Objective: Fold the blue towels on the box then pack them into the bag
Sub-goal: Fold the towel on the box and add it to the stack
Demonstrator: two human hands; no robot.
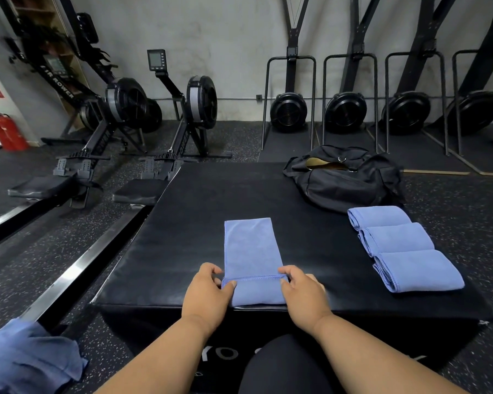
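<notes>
Blue towel (251,245) mid-fold on black box (182,223).
Left hand (208,294) and right hand (302,291) fingers pinch its stitched hem; rowing machine (69,89) reads "AIR ROWER".

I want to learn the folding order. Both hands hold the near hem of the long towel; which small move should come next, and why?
Probably carry the hem forward for another fold. The left hand and right hand pinch the hem of the long towel, which still lies stretched out, while three folded towels beside it are much shorter.
</notes>
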